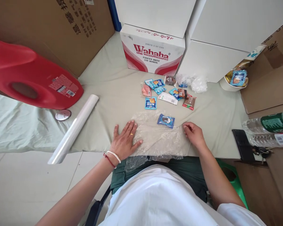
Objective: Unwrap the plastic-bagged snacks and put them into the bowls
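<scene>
A sheet of clear plastic film lies wrinkled on the cloth-covered table, its near end hanging over the front edge. On top of it rests a dark blue snack packet. My left hand is spread flat, palm down, across the film's left edge. At the right edge of the film, the thumb and fingers of my right hand are pinched together on the film; the exact grip is hard to see. Beyond the film are several small snack packets, among them a light blue packet and a brown packet.
A roll of plastic film and a large red jug are at left. Behind the packets stands a Wahaba-style water carton. At right are a white bowl of packets, plastic bottles, a black phone and keys.
</scene>
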A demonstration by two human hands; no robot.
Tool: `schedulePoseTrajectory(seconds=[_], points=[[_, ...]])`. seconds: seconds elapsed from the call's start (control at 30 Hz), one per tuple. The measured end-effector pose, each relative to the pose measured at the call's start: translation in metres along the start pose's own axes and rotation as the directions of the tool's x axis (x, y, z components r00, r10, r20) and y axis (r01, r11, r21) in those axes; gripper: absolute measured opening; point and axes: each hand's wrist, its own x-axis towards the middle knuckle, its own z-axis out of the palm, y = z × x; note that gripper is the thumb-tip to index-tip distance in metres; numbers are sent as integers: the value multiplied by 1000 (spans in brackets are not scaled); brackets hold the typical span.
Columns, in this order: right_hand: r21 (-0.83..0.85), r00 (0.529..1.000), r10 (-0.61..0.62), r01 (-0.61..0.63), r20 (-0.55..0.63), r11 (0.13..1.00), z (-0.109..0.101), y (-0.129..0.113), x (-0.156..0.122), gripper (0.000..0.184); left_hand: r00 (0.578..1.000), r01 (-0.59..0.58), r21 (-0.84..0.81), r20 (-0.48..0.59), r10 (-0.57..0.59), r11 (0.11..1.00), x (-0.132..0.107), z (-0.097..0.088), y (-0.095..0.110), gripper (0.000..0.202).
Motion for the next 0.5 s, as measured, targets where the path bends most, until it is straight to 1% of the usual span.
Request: schedulePoseTrajectory(seconds=[0.03, 0.07, 0.1, 0.13, 0.2, 0.27, 0.33, 0.4, 0.5], points=[[-91, 995, -91, 94, 29, 991, -1, -1, 6, 35, 1000, -1, 4, -1, 1, 1000, 0, 0, 1, 82], [-163, 981, -172, 184, 83, 969, 0, -4, 12, 37, 1000, -1, 5, -1, 1, 1000, 0, 0, 1, 83], [-211, 961, -234, 261, 145, 942, 3, -8, 18, 42, 1000, -2, 6, -2, 2, 1000, 0, 0, 1, 83], [-240, 941, -276, 320, 197, 917, 7, -13, 23, 50, 1000, -4, 6, -4, 4, 1000, 0, 0, 1, 83], [-276, 908, -326, 394, 263, 877, 18, -24, 30, 64, 1000, -13, 8, -10, 13, 1000, 1, 1, 0, 83], [-304, 889, -350, 435, 296, 847, 28, -35, 34, 70, 1000, -21, 10, -21, 21, 1000, 1, 1, -1, 81], [-324, 876, -350, 455, 333, 829, 34, -41, 35, 67, 999, -24, 9, -29, 24, 1000, 0, 2, -1, 81], [-336, 878, -338, 448, 339, 828, 36, -43, 36, 55, 999, -21, 8, -35, 21, 1000, 0, 2, -1, 81], [-342, 911, -317, 396, 266, 852, 28, -35, 38, 32, 999, -17, 3, -41, 17, 1000, 0, 1, 0, 79]])
